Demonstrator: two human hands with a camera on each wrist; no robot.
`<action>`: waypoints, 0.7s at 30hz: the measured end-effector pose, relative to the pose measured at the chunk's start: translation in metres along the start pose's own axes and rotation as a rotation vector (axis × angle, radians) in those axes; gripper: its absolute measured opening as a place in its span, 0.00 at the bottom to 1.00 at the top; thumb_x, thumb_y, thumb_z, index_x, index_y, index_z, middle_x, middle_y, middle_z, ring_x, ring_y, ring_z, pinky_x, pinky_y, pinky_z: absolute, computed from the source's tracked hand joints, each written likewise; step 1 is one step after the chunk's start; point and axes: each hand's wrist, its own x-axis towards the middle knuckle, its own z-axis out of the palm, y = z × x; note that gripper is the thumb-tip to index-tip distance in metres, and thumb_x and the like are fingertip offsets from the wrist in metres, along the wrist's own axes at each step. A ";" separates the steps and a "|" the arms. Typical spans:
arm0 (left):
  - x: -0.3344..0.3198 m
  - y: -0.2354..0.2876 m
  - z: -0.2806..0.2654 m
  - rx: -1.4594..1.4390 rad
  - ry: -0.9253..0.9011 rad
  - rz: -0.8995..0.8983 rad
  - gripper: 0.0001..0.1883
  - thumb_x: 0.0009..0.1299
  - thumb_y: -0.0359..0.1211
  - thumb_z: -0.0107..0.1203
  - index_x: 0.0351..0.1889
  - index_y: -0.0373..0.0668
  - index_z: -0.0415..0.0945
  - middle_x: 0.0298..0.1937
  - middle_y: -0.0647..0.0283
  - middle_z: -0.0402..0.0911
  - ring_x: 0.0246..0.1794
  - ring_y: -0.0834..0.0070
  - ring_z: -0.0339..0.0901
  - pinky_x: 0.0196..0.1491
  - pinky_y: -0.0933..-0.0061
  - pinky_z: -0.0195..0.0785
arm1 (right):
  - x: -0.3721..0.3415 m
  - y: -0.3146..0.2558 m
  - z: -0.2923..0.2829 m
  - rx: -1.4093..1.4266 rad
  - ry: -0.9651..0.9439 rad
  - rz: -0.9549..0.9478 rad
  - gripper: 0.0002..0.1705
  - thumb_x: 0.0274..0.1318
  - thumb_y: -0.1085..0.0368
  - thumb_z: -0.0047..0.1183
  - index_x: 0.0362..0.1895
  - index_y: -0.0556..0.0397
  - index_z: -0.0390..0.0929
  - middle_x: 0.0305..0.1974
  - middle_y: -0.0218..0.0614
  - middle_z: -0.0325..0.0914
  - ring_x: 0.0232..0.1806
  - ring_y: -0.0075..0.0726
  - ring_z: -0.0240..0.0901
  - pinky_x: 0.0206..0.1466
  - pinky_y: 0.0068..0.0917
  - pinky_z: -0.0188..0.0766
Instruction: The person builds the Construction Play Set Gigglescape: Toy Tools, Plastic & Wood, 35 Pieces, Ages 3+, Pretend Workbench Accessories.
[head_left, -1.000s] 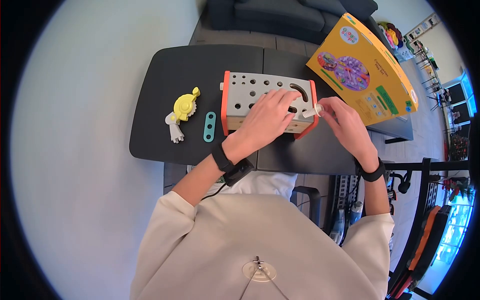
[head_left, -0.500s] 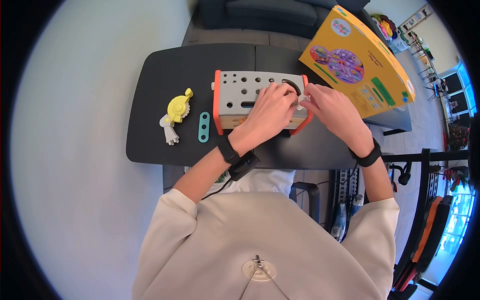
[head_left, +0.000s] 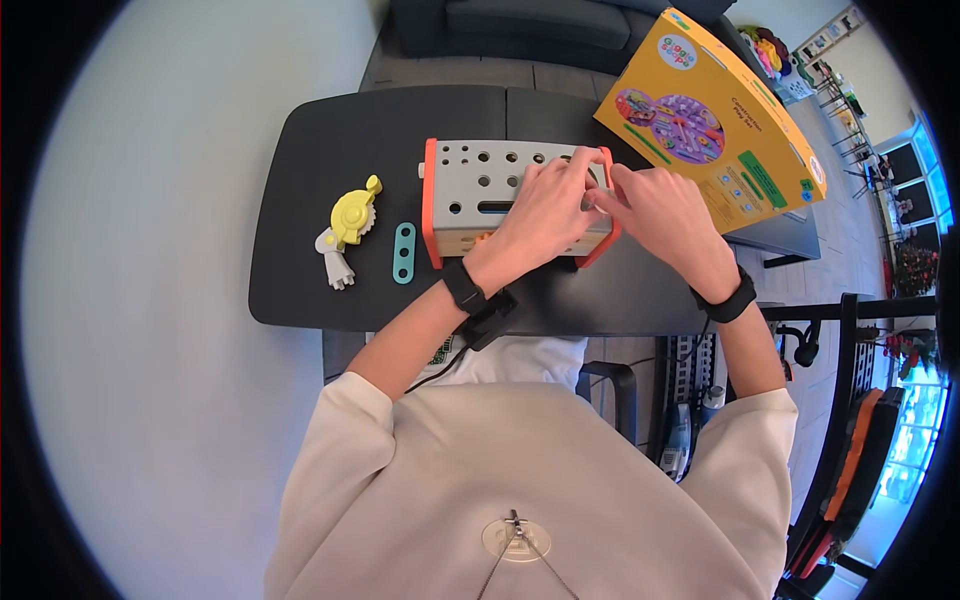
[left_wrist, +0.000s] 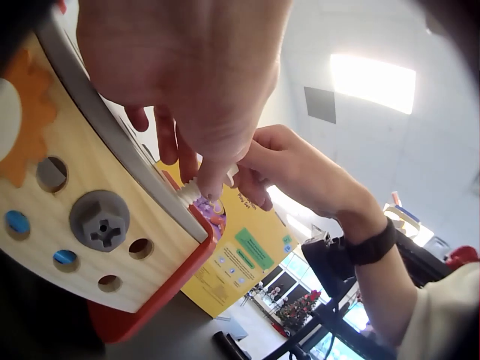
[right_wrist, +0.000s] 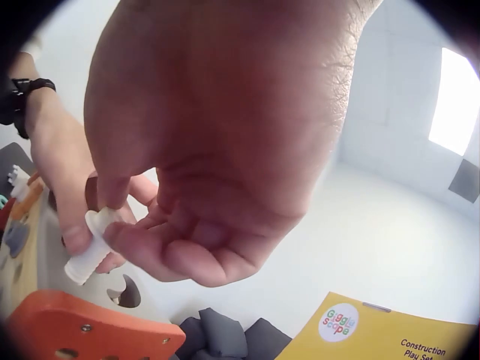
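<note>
Over the right end of the toy workbench (head_left: 470,185), both hands meet at a white toy bolt (right_wrist: 86,261). My right hand (head_left: 668,212) pinches the bolt by its flanged head. The thumb and a finger of my left hand (head_left: 545,205) take it along the threaded shaft, as the right wrist view shows. The bolt tilts, its shaft end close over the grey perforated top by the orange end panel (right_wrist: 90,326). In the head view the fingers hide the bolt. A grey bolt (left_wrist: 100,223) and an orange gear (left_wrist: 30,112) sit on the wooden side.
Left of the workbench lie a teal strip with holes (head_left: 404,253) and a yellow and grey toy piece (head_left: 352,215) with a toothed disc. A large yellow box (head_left: 715,120) stands at the back right of the dark table (head_left: 330,130). Beyond is a sofa (head_left: 540,30).
My right hand has moved left with the bolt, bringing it from the workbench's right edge to my left fingers, which have closed in on it. The head view has shifted slightly.
</note>
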 end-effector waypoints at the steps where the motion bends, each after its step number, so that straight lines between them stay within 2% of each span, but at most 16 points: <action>1: 0.001 -0.001 -0.001 0.012 0.004 0.016 0.30 0.70 0.30 0.69 0.68 0.41 0.68 0.45 0.57 0.89 0.51 0.53 0.84 0.61 0.54 0.69 | 0.001 0.000 -0.003 -0.030 -0.080 0.052 0.20 0.74 0.50 0.57 0.47 0.57 0.78 0.33 0.47 0.84 0.36 0.55 0.84 0.37 0.46 0.77; 2: 0.003 -0.003 -0.001 0.013 0.004 0.016 0.30 0.70 0.30 0.69 0.68 0.41 0.68 0.45 0.57 0.89 0.51 0.53 0.84 0.61 0.54 0.69 | -0.001 0.002 -0.004 -0.030 -0.080 0.051 0.20 0.74 0.50 0.57 0.47 0.57 0.78 0.33 0.47 0.84 0.36 0.55 0.84 0.37 0.46 0.77; 4: 0.004 -0.006 -0.003 -0.068 -0.019 0.035 0.33 0.70 0.27 0.68 0.71 0.41 0.65 0.47 0.54 0.90 0.52 0.50 0.86 0.57 0.54 0.74 | -0.008 0.011 -0.007 0.167 0.104 -0.151 0.13 0.73 0.57 0.57 0.49 0.54 0.79 0.38 0.44 0.84 0.39 0.55 0.83 0.40 0.48 0.77; 5: 0.005 -0.008 -0.004 -0.068 -0.018 0.033 0.33 0.70 0.27 0.68 0.71 0.41 0.65 0.47 0.54 0.90 0.52 0.50 0.86 0.57 0.54 0.74 | -0.009 0.011 -0.009 0.167 0.102 -0.153 0.13 0.73 0.57 0.57 0.49 0.54 0.79 0.38 0.44 0.84 0.39 0.55 0.83 0.40 0.48 0.77; 7: 0.007 -0.008 -0.005 -0.089 -0.065 0.022 0.36 0.71 0.26 0.67 0.75 0.41 0.61 0.50 0.50 0.90 0.54 0.45 0.86 0.56 0.53 0.77 | -0.011 0.011 -0.011 0.276 0.091 -0.257 0.10 0.71 0.66 0.57 0.53 0.51 0.79 0.42 0.42 0.82 0.42 0.56 0.82 0.44 0.49 0.77; 10: 0.008 -0.008 -0.009 -0.084 -0.109 0.022 0.39 0.71 0.27 0.67 0.78 0.41 0.58 0.52 0.48 0.90 0.55 0.43 0.86 0.58 0.52 0.77 | -0.005 0.015 -0.009 0.264 0.065 -0.295 0.13 0.69 0.71 0.56 0.55 0.51 0.80 0.42 0.42 0.81 0.43 0.59 0.82 0.46 0.51 0.76; 14: 0.008 -0.009 -0.009 -0.043 -0.098 0.077 0.42 0.70 0.25 0.67 0.81 0.42 0.56 0.53 0.47 0.90 0.55 0.42 0.85 0.59 0.51 0.77 | -0.003 0.014 -0.008 0.304 0.038 -0.265 0.13 0.66 0.73 0.56 0.54 0.51 0.79 0.41 0.42 0.80 0.43 0.59 0.82 0.45 0.51 0.75; 21: 0.009 -0.007 -0.009 -0.079 -0.129 0.017 0.43 0.68 0.24 0.68 0.80 0.41 0.58 0.52 0.49 0.89 0.54 0.47 0.86 0.59 0.52 0.77 | -0.004 0.009 -0.018 0.233 -0.023 -0.296 0.12 0.67 0.74 0.57 0.53 0.53 0.78 0.41 0.44 0.80 0.44 0.58 0.81 0.45 0.52 0.75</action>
